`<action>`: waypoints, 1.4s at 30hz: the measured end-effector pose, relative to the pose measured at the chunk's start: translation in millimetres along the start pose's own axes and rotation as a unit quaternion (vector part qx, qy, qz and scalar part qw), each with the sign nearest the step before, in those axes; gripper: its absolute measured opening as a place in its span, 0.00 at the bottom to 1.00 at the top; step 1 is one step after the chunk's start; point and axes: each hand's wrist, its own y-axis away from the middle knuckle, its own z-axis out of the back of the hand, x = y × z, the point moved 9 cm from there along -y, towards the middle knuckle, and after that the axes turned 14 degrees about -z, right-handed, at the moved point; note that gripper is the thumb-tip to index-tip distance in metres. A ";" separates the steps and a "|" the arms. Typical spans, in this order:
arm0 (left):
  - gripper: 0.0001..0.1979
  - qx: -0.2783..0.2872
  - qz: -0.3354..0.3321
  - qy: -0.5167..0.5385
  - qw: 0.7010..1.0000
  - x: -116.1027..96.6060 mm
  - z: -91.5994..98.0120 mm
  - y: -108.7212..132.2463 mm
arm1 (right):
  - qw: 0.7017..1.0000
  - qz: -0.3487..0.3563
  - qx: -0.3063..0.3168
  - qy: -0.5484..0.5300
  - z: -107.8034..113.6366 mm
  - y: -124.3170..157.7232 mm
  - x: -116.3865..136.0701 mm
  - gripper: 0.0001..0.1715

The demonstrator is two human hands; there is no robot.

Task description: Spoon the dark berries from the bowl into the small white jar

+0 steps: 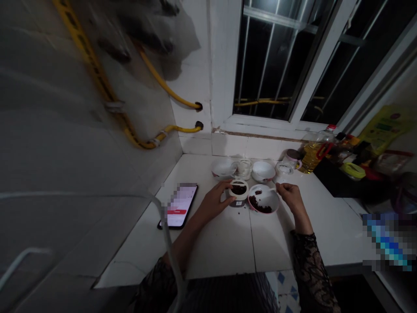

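1. On the white counter, below the window, I count three pale bowls: a front bowl point(267, 208) with dark reddish bits in it, and two back bowls point(263, 170) behind.
2. Three jars stand among them: one filled jar point(239, 201), dark stuff showing at its mouth, and two clear jars point(284, 169), one between the back bowls, one to their right.
3. I see one spoon point(269, 190), white, and one phone point(182, 204) lying to the left, its screen lit but partly lost under blocky blur.
4. A pale strip point(167, 243) cuts across the left forearm; I can't make out what it is. The bottles point(311, 157) at the right overlap too much to count, and what crosses the filled jar's mouth is unclear.
5. The left hand point(215, 200) grips the filled jar, fingers at its rim and thumb against its near side.
6. The right hand point(289, 194) pinches the spoon's handle end between thumb and fingers. Its head, with dark bits at it, lies over the front bowl, just beside the filled jar; whether it touches the bowl I can't tell.
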 end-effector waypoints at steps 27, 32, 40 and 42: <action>0.13 -0.005 -0.010 -0.005 1.000 -1.1 0.6 -0.6 | 0.960 0.173 -0.099 0.199 10.2 18.3 26.5 0.29; 0.13 -0.010 -0.015 -0.001 1.000 -0.9 1.1 -0.4 | 0.936 0.131 -0.083 0.317 -0.1 12.6 17.3 0.25; 0.13 0.000 -0.008 0.002 1.000 -1.3 0.1 0.2 | 0.958 0.115 -0.002 0.263 -32.8 16.2 15.5 0.24; 0.13 -0.002 -0.014 0.004 1.000 -2.6 0.5 -0.4 | 0.973 0.093 0.004 0.210 -28.3 13.3 12.5 0.26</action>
